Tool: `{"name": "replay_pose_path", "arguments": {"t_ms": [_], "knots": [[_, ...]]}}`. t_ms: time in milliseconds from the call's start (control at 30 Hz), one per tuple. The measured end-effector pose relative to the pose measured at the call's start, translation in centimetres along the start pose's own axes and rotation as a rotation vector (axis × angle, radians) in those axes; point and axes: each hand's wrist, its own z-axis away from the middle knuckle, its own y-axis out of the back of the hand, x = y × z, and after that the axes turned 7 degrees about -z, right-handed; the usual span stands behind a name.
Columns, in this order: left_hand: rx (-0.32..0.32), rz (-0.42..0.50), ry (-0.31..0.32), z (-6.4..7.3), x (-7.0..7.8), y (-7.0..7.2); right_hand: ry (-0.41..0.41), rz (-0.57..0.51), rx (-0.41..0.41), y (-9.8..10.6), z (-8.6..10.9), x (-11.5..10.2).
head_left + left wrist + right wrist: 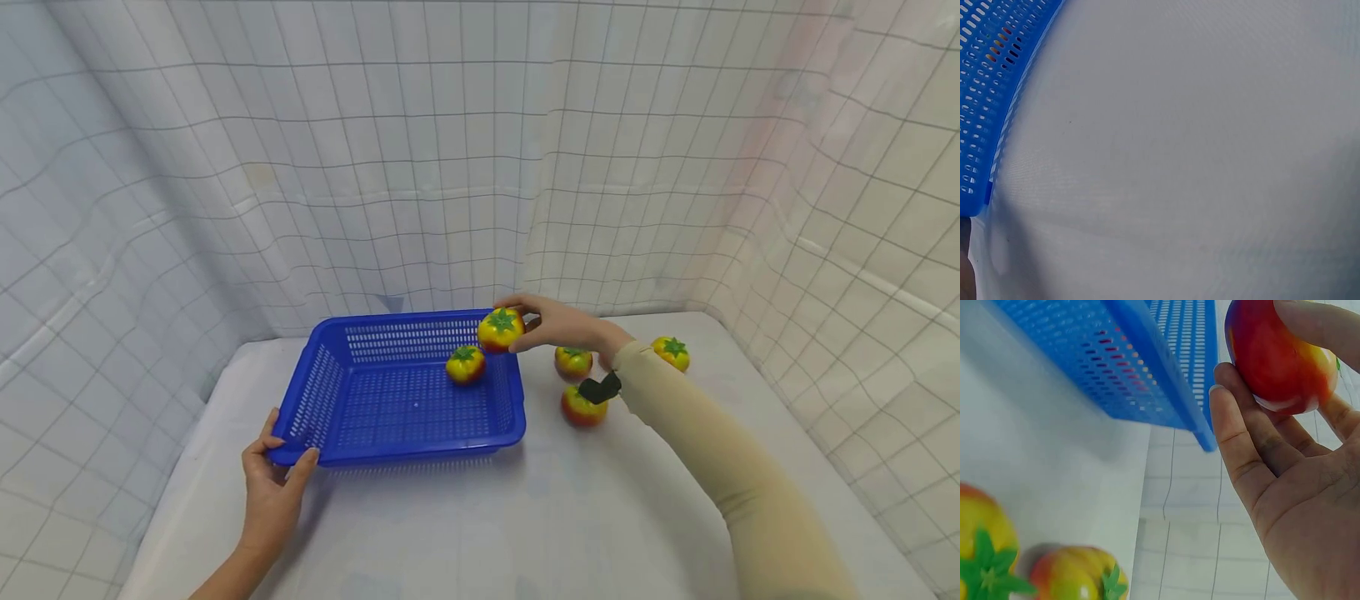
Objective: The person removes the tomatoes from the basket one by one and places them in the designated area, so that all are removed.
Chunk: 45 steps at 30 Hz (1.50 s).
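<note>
My left hand (272,504) grips the near left corner of a blue plastic basket (405,452), thumb and fingers at the rim. In the left wrist view only a sliver of that hand shows, below the basket's perforated wall (979,125). Held in my right hand (570,323) is a red-and-yellow tomato (500,332) with a green leafy top, over the basket's right rim. The right wrist view shows its red underside (1279,362) between thumb and fingers. Inside the basket, toward the right end, lies another tomato (466,368).
Right of the basket, two tomatoes lie under my right forearm: one farther back (573,363), one nearer (582,410), partly hidden by a dark wrist strap (600,388). Another tomato (674,353) sits beyond the sleeve. Grid-patterned sheets (450,167) surround the white table (465,533).
</note>
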Motion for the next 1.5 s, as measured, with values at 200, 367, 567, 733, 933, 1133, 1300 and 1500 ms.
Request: {"name": "replay_pose_path", "arguments": {"t_ms": [200,367,567,733,933,1133,1300,1500], "knots": [[0.013,0.026,-0.011,0.1,-0.1,0.0,-0.027,0.010,0.053,1.1,1.9,1.1],[0.011,0.019,0.014,0.0,-0.2,0.0,-0.045,-0.017,0.069,2.0,3.1,1.9],[0.000,0.016,0.020,0.0,0.0,0.0,-0.042,-0.042,0.088,2.7,4.4,3.0],[-0.002,0.052,-0.006,0.0,0.0,-0.2,-0.060,-0.051,0.112,3.1,5.4,3.9],[-0.002,0.075,-0.008,0.0,0.1,-0.2,-0.098,-0.086,0.134,3.4,6.4,5.0],[-0.002,0.055,0.001,0.0,0.2,-0.3,-0.106,-0.116,0.157,3.7,7.6,5.7],[-0.001,0.048,-0.002,-0.1,0.0,-0.3,-0.082,-0.133,0.169,4.0,8.3,6.2],[-0.003,0.042,-0.001,-0.1,-0.1,-0.2,-0.071,-0.151,0.179,4.3,8.8,6.8]]}}
